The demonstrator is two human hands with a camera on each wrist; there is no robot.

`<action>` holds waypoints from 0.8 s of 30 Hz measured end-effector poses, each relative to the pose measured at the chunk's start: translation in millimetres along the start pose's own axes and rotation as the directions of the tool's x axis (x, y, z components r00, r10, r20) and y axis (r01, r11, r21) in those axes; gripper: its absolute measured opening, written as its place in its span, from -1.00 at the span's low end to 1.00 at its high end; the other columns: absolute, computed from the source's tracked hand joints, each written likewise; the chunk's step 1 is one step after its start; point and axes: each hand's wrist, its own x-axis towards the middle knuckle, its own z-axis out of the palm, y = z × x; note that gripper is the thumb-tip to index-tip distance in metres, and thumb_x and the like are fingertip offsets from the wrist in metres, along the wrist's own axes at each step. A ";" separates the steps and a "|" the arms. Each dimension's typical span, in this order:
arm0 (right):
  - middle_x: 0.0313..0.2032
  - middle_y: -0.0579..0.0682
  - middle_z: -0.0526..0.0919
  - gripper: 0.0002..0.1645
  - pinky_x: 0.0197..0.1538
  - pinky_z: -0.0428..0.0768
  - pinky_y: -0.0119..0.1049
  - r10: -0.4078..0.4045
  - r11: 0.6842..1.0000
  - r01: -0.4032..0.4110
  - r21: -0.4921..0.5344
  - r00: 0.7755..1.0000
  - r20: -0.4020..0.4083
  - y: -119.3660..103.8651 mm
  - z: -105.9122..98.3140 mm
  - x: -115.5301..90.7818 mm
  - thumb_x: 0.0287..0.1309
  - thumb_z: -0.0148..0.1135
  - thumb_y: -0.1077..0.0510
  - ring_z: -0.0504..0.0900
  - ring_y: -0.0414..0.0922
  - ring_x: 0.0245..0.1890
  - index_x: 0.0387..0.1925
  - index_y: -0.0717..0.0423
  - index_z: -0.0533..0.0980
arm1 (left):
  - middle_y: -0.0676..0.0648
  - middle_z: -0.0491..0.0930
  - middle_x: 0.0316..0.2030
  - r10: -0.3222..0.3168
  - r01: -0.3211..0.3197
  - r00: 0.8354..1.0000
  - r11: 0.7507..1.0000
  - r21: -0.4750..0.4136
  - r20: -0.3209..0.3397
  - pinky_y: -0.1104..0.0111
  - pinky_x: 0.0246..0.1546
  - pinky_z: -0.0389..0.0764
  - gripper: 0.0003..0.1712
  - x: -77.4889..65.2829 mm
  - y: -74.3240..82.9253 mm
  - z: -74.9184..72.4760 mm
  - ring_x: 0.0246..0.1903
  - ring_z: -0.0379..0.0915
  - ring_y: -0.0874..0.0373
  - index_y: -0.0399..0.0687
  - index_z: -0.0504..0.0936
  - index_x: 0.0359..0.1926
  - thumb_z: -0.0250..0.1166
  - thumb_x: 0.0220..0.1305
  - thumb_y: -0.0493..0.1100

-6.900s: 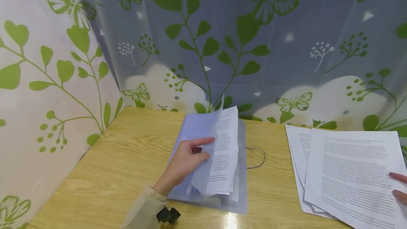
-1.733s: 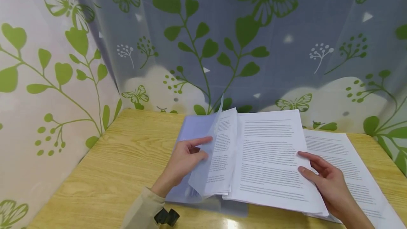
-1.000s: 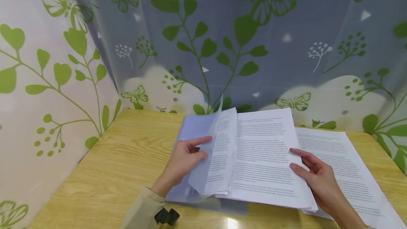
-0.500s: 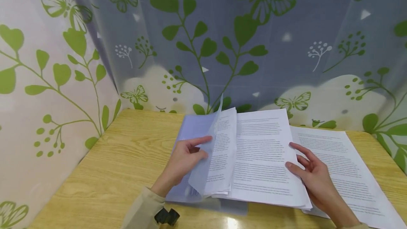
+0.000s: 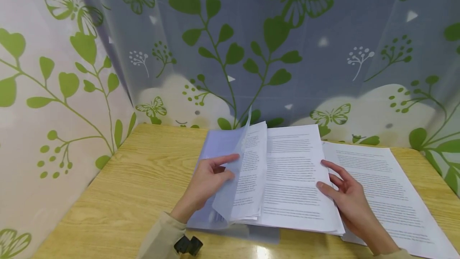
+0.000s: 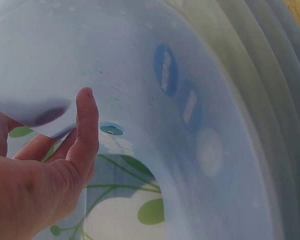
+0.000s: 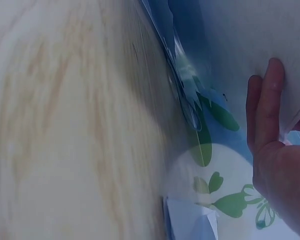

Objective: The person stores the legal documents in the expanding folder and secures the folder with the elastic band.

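A translucent bluish document folder point(image 5: 221, 143) lies on the wooden table, its front flap raised. My left hand point(image 5: 210, 179) pinches the flap's edge between thumb and fingers; the left wrist view shows the curved plastic point(image 6: 210, 115) around that hand. Behind the flap stand printed sheets point(image 5: 251, 171). My right hand point(image 5: 350, 201) grips a stack of printed paper point(image 5: 292, 171) by its right edge, thumb on top and fingers behind. The stack's left edge is hidden behind the sheets in the folder. In the right wrist view the paper point(image 7: 240, 40) rises tilted above the table.
More printed sheets point(image 5: 381, 195) lie on the table point(image 5: 118, 195) to the right, partly behind my right hand. A patterned curtain point(image 5: 316, 71) with leaves and butterflies hangs along the back and left. A small black object point(image 5: 188, 245) sits at my left cuff.
My right hand has brought the paper stack from the right over to the folder, and lately slides it further left behind the folder's sheets. My left hand keeps the flap up.
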 end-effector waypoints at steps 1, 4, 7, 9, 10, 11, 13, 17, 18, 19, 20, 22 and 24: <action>-0.01 -0.40 0.67 -0.11 -0.14 0.74 -0.32 -0.005 1.000 0.005 0.003 1.000 0.002 0.3 0.7 0.2 0.31 0.34 0.19 0.73 -0.29 -0.12 0.55 -0.16 0.16 | -0.15 0.75 -0.01 -0.001 0.001 1.000 1.000 0.000 0.000 0.38 -0.34 0.56 -0.42 0.0 0.0 0.0 -0.33 0.57 0.21 -0.01 0.73 0.16 0.30 0.05 -0.38; -0.01 -0.39 0.68 -0.14 -0.16 0.74 -0.31 -0.034 0.999 0.034 0.022 0.999 0.013 1.4 3.7 0.2 0.32 0.32 0.23 0.74 -0.28 -0.13 0.54 -0.12 0.17 | -0.15 0.75 0.00 -0.006 0.006 1.000 1.000 0.005 -0.001 0.39 -0.34 0.56 -0.41 0.3 -0.6 0.0 -0.32 0.58 0.21 -0.01 0.73 0.16 0.29 0.05 -0.38; 0.00 -0.35 0.69 -0.17 -0.17 0.75 -0.29 -0.076 0.996 0.075 0.051 0.997 0.029 3.3 7.1 -0.2 0.32 0.30 0.27 0.75 -0.27 -0.14 0.53 -0.07 0.19 | -0.15 0.74 0.02 -0.008 0.008 1.000 1.000 0.014 -0.004 0.40 -0.33 0.56 -0.41 1.0 -1.4 0.1 -0.32 0.58 0.21 0.00 0.73 0.17 0.28 0.05 -0.38; 0.01 -0.33 0.70 -0.18 -0.19 0.75 -0.28 -0.095 0.994 0.092 0.066 0.995 0.036 4.0 9.6 -0.4 0.32 0.29 0.29 0.76 -0.26 -0.14 0.52 -0.04 0.20 | -0.16 0.74 0.03 -0.004 0.004 1.000 1.000 0.017 -0.005 0.41 -0.34 0.56 -0.40 0.9 -1.4 0.0 -0.31 0.58 0.21 -0.01 0.72 0.17 0.28 0.05 -0.38; 0.01 -0.33 0.70 -0.19 -0.19 0.75 -0.27 -0.099 0.993 0.097 0.070 0.994 0.037 4.3 10.8 -0.3 0.32 0.28 0.29 0.76 -0.25 -0.15 0.52 -0.03 0.20 | -0.15 0.74 0.03 -0.006 0.006 1.000 1.000 0.017 -0.007 0.41 -0.34 0.56 -0.40 1.0 -1.0 0.2 -0.31 0.58 0.21 0.00 0.73 0.17 0.28 0.05 -0.38; 0.00 -0.32 0.70 -0.19 -0.19 0.75 -0.27 -0.102 0.993 0.099 0.070 0.994 0.036 4.4 12.0 -0.3 0.32 0.28 0.29 0.76 -0.25 -0.15 0.52 -0.03 0.20 | -0.15 0.74 0.02 -0.006 0.006 1.000 1.000 0.013 -0.008 0.41 -0.34 0.56 -0.40 1.0 -0.8 0.3 -0.31 0.58 0.21 0.00 0.73 0.17 0.28 0.05 -0.38; 0.00 -0.33 0.70 -0.19 -0.20 0.75 -0.27 -0.100 0.993 0.098 0.062 0.995 0.028 4.6 14.3 0.0 0.32 0.29 0.28 0.76 -0.25 -0.16 0.52 -0.03 0.21 | -0.16 0.75 0.00 -0.005 0.005 1.000 1.000 0.008 -0.007 0.40 -0.35 0.56 -0.40 0.6 -0.3 0.3 -0.31 0.58 0.21 -0.01 0.73 0.17 0.29 0.05 -0.38; -0.02 -0.34 0.69 -0.17 -0.20 0.75 -0.28 -0.084 0.996 0.084 0.034 0.996 0.010 4.3 18.7 0.0 0.32 0.31 0.25 0.76 -0.25 -0.17 0.52 -0.04 0.20 | -0.16 0.75 -0.02 -0.005 0.005 1.000 1.000 -0.003 -0.006 0.39 -0.35 0.56 -0.41 0.4 0.2 0.4 -0.32 0.58 0.21 -0.01 0.73 0.16 0.29 0.04 -0.39; -0.02 -0.34 0.69 -0.17 -0.19 0.75 -0.28 -0.082 0.996 0.081 0.029 0.997 0.006 4.1 19.8 0.0 0.31 0.32 0.24 0.76 -0.25 -0.17 0.52 -0.04 0.20 | -0.16 0.75 -0.02 -0.004 0.004 1.000 1.000 -0.001 -0.006 0.39 -0.35 0.56 -0.41 0.6 0.2 0.5 -0.31 0.58 0.21 -0.01 0.73 0.16 0.29 0.04 -0.39; -0.02 -0.34 0.69 -0.17 -0.19 0.75 -0.29 -0.081 0.996 0.081 0.024 0.997 0.003 4.0 20.9 -0.1 0.31 0.32 0.24 0.76 -0.25 -0.16 0.52 -0.04 0.20 | -0.16 0.75 -0.01 -0.002 0.002 1.000 1.000 0.000 -0.007 0.38 -0.35 0.56 -0.41 0.5 0.2 0.5 -0.31 0.59 0.21 -0.01 0.73 0.16 0.29 0.04 -0.39; -0.02 -0.34 0.69 -0.16 -0.19 0.75 -0.29 -0.080 0.997 0.080 0.022 0.997 0.000 3.8 22.0 -0.2 0.31 0.32 0.24 0.76 -0.25 -0.17 0.52 -0.03 0.20 | -0.16 0.75 -0.01 -0.003 0.003 1.000 1.000 0.002 -0.007 0.39 -0.34 0.56 -0.41 0.9 -0.3 0.6 -0.30 0.59 0.21 -0.01 0.73 0.16 0.29 0.05 -0.39; -0.03 -0.34 0.69 -0.16 -0.18 0.75 -0.29 -0.082 0.996 0.082 0.015 0.997 -0.003 3.6 24.3 -0.3 0.31 0.32 0.24 0.76 -0.26 -0.17 0.52 -0.02 0.19 | -0.16 0.75 0.00 -0.003 0.003 1.000 1.000 0.008 -0.008 0.39 -0.33 0.57 -0.41 1.2 -1.0 0.8 -0.30 0.59 0.21 0.00 0.73 0.16 0.28 0.05 -0.39; -0.03 -0.35 0.69 -0.16 -0.18 0.75 -0.30 -0.084 0.996 0.084 0.006 0.996 -0.009 3.7 26.6 0.1 0.30 0.33 0.24 0.76 -0.26 -0.17 0.52 -0.01 0.20 | -0.15 0.74 0.02 -0.004 0.004 1.000 1.000 0.013 -0.008 0.40 -0.32 0.57 -0.41 1.4 -1.1 0.9 -0.29 0.60 0.21 0.01 0.73 0.17 0.28 0.06 -0.38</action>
